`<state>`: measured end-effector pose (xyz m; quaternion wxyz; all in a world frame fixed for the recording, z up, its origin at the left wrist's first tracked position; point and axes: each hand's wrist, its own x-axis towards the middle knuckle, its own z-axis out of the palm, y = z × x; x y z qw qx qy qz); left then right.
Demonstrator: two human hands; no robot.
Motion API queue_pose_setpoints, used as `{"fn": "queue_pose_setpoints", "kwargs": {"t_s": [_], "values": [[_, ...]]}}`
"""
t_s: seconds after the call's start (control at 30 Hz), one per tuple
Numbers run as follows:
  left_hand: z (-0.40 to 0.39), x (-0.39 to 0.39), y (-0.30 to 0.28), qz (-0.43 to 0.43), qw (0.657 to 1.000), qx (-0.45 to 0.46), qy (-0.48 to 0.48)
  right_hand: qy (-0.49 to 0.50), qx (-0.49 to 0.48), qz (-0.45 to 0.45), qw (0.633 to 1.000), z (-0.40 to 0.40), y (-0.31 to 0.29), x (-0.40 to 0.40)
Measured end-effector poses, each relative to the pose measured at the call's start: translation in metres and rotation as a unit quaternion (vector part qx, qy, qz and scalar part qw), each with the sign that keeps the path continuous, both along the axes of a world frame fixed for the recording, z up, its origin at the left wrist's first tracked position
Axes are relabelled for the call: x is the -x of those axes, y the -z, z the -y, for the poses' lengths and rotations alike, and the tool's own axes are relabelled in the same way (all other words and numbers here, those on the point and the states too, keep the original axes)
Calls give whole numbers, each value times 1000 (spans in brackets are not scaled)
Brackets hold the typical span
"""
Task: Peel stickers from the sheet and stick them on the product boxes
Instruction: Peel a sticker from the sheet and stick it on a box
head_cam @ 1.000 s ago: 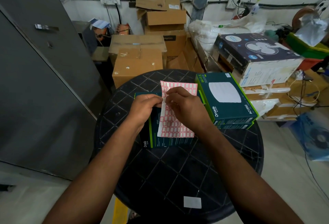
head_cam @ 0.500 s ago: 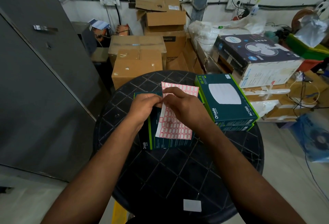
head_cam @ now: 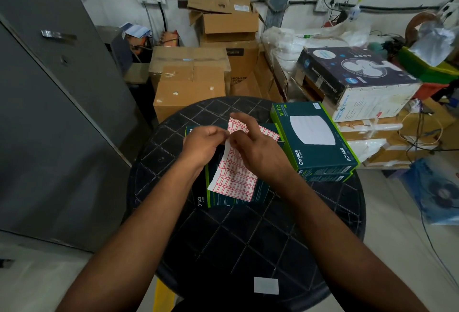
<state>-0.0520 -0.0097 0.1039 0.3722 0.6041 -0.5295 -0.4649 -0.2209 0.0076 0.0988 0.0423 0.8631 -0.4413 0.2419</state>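
sheet: we've got a floppy white sticker sheet (head_cam: 234, 175) with a red grid
left hand (head_cam: 202, 144): grip pinched on its edge
right hand (head_cam: 258, 150): grip pinching too, index lifted
table (head_cam: 248, 237): black, round, diamond-ribbed

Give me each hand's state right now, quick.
Left hand: closed, pinching the edge of the sticker sheet.
Right hand: on the sheet, fingers partly spread; whether it grips a sticker cannot be told.
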Motion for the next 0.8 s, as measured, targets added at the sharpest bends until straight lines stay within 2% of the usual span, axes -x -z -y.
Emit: {"fn": "queue_pose_setpoints", "kwargs": {"t_s": [0.43, 0.6, 0.8], "values": [[1, 0, 1, 7, 1000, 5, -5, 28, -13, 70, 997, -1, 12, -4], [-1, -2, -1, 10, 1000, 2, 27, 22, -8, 111, 993, -1, 15, -5], [-2, -2, 2, 13, 1000, 3, 20, 55, -26, 275, 960, -1, 20, -4]]}}
